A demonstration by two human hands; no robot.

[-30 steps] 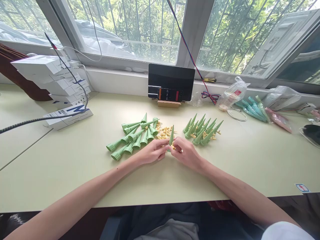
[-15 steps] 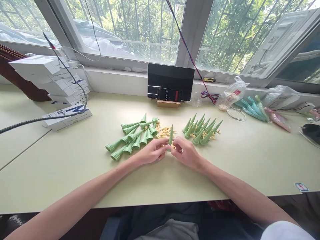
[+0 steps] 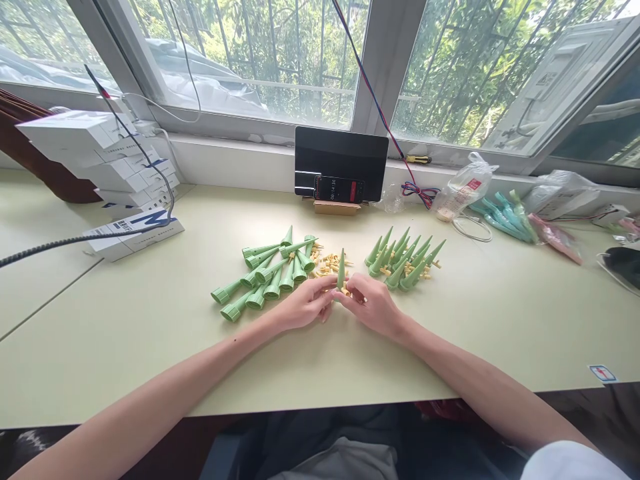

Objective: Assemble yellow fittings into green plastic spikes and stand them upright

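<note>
While my left hand (image 3: 311, 303) grasps an upright green spike (image 3: 341, 270) low down, between my hands, my right hand (image 3: 374, 303) pinches a small yellow fitting (image 3: 345, 289) at its side. The spike, probably light, stiff plastic, may slip along its taper; the wider base offers the surer hold. Just beyond lie loose yellow pieces (image 3: 327, 264); farther back stands a phone (image 3: 340, 189).

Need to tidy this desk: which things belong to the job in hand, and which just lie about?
Likely the job:
held green cone
left green cones
right green cones
yellow pieces

Likely lying about:
white boxes
teal packets
knotted plastic bag
</note>
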